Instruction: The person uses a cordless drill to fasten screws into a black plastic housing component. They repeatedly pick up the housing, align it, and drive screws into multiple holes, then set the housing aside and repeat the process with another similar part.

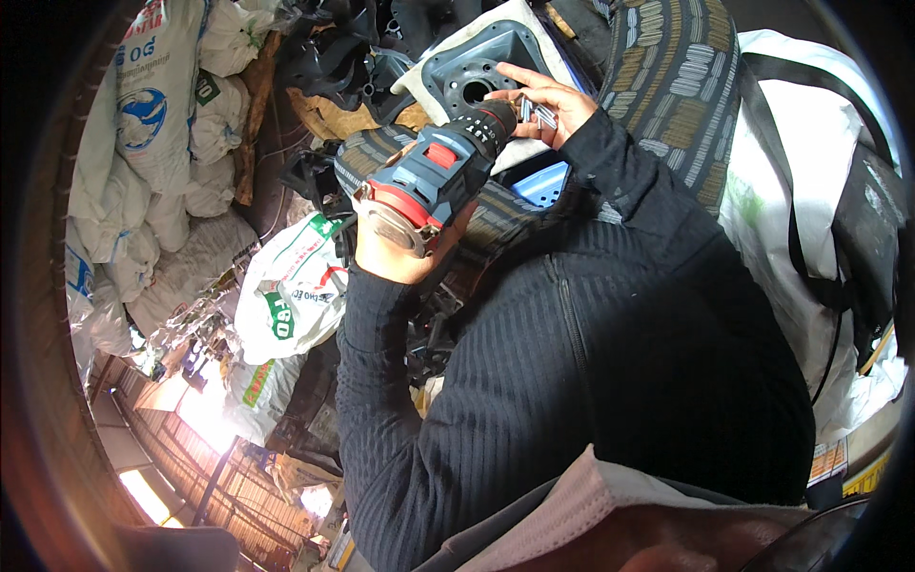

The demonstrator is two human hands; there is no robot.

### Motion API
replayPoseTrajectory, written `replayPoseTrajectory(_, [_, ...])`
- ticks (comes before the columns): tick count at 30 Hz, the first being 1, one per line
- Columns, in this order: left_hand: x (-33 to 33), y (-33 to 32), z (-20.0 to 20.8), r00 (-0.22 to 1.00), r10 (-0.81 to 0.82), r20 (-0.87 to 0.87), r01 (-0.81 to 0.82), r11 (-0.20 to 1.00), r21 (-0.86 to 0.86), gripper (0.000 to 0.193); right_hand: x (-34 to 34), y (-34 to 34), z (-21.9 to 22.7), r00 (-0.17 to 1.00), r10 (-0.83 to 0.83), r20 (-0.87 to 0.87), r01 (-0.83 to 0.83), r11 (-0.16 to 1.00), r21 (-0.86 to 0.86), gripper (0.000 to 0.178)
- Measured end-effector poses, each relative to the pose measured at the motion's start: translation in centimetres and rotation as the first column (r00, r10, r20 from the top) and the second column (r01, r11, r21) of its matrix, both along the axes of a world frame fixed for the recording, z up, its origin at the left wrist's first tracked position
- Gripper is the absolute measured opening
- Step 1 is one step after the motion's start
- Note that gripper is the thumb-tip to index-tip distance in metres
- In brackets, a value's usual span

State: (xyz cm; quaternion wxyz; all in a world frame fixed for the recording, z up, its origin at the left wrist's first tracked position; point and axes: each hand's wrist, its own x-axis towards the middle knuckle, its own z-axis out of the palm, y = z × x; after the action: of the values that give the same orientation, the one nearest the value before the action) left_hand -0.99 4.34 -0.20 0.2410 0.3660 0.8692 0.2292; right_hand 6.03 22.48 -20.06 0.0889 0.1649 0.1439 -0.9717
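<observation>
My left hand (pixel 393 255) is wrapped round the handle of a blue and red cordless drill (pixel 440 172). The drill's black chuck points up and to the right, at a dark grey square plastic part (pixel 496 59) with a round hole and small holes around it. Beside the chuck, my right hand (pixel 558 103) has several short silver metal pieces, like screws or pins (pixel 539 114), held in its curled fingers. Its index finger stretches out onto the plastic part. The drill's tip is hidden behind the right hand's fingers. A blue perforated piece (pixel 545 185) lies below the right hand.
Patterned cushioning (pixel 672 86) in dark fabric curves along my right side. Black plastic parts (pixel 334 62) are piled at the far side. White sacks (pixel 152 114) stand stacked at the left, and another printed sack (pixel 291 286) lies nearer. A white bag (pixel 796 153) is at the right.
</observation>
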Motion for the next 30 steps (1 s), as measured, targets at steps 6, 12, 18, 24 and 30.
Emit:
replayPoseTrajectory(6, [-0.6,0.4,0.5,0.998,-0.041,0.05,0.042,0.999,-0.005,0.024,0.0,-0.2,0.7,0.996,0.047,0.076,-0.055,0.993,0.106,0.049])
replayPoseTrajectory(12, [-0.4,0.1,0.9,0.982,0.087,0.168,-0.063,0.988,-0.14,0.044,0.1,0.0,0.7,0.999,0.038,0.035,-0.04,0.997,0.063,0.046])
replayPoseTrajectory(18, [0.0,-0.3,2.2,0.944,0.224,0.242,-0.213,0.975,-0.071,0.026,0.0,-0.2,0.6,0.995,0.054,0.078,-0.063,0.992,0.106,0.031])
replayPoseTrajectory(24, [-0.1,-2.3,1.9,0.933,0.272,0.238,-0.254,0.962,-0.103,0.022,0.0,-0.8,0.4,0.998,0.057,0.023,-0.058,0.997,0.047,0.023])
replayPoseTrajectory(30, [-1.1,-3.4,2.3,0.944,0.2,0.262,-0.168,0.976,-0.138,0.043,0.1,-0.8,0.3,0.992,0.127,0.017,-0.128,0.99,0.066,0.021])
